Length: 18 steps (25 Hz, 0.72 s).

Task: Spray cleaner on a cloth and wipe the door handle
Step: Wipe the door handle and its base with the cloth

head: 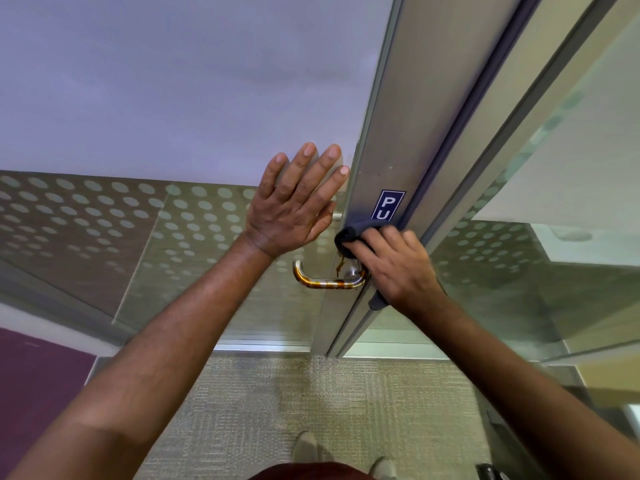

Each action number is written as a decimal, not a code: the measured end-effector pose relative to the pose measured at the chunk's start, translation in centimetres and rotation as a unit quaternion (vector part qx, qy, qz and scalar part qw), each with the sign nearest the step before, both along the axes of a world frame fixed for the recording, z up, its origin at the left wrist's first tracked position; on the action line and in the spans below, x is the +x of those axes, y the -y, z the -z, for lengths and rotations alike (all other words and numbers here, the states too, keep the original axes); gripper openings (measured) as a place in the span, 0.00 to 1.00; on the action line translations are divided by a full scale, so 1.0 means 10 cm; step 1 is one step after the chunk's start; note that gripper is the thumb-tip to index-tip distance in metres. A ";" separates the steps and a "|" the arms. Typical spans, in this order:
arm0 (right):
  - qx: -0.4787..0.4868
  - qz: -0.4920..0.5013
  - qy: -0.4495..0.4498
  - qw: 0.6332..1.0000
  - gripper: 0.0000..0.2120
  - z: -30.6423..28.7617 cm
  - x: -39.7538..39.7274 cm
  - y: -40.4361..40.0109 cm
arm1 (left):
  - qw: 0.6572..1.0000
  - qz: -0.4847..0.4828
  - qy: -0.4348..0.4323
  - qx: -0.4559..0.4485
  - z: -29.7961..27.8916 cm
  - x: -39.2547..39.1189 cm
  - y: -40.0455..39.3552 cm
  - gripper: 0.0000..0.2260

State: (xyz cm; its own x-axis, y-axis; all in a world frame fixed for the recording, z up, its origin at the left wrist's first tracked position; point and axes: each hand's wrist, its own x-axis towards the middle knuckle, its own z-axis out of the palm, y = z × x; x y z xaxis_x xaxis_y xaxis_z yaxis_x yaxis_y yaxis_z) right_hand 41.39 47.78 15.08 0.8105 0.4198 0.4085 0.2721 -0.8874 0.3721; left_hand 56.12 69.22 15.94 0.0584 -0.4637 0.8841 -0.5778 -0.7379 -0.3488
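Note:
A steel lever door handle [325,281] with brown smears sticks out from the aluminium stile [391,140] of a glass door. My right hand [394,265] holds a dark blue-grey cloth [353,233] against the stile right at the handle's base, fingers curled over it; one end of the cloth shows below my palm. My left hand [298,202] lies flat on the glass beside the stile, above the handle, fingers straight and spread. No spray bottle is in view.
A blue sign [389,206] on the stile sits just above the cloth. The door glass [104,216] carries a dotted frosted band. Grey carpet [277,403] lies below, with my shoes [308,448] near the bottom edge. A second glass panel [554,202] stands to the right.

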 end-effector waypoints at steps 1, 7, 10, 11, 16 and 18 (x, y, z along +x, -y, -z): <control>-0.015 -0.005 -0.016 1.000 0.21 0.02 -0.05 0.04 | 1.000 0.001 -0.003 0.003 0.00 -0.01 0.02 0.33; 0.051 0.072 0.058 0.994 0.30 -0.18 0.01 0.12 | 1.000 0.014 -0.006 0.002 -0.08 -0.04 0.10 0.30; 0.059 0.036 0.046 0.997 0.28 -0.14 0.07 -0.04 | 1.000 0.008 -0.008 -0.001 -0.05 -0.02 -0.01 0.31; 0.045 0.021 0.021 0.999 0.27 -0.09 0.06 -0.08 | 1.000 0.009 -0.010 -0.001 -0.03 -0.02 -0.02 0.32; 0.019 0.044 -0.058 0.997 0.25 0.02 -0.05 -0.07 | 1.000 0.017 -0.011 0.004 -0.01 -0.02 0.08 0.32; -0.008 0.062 -0.086 0.994 0.31 -0.03 -0.05 -0.08 | 1.000 0.014 -0.014 0.005 -0.01 -0.01 0.07 0.32</control>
State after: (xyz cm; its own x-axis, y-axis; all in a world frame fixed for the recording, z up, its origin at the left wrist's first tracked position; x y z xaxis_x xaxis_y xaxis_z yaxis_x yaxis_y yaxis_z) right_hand 40.90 48.55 15.43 0.9135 0.3183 0.2534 0.2226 -0.9123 0.3437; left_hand 56.05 68.48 16.01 0.0697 -0.4747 0.8774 -0.6072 -0.7180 -0.3403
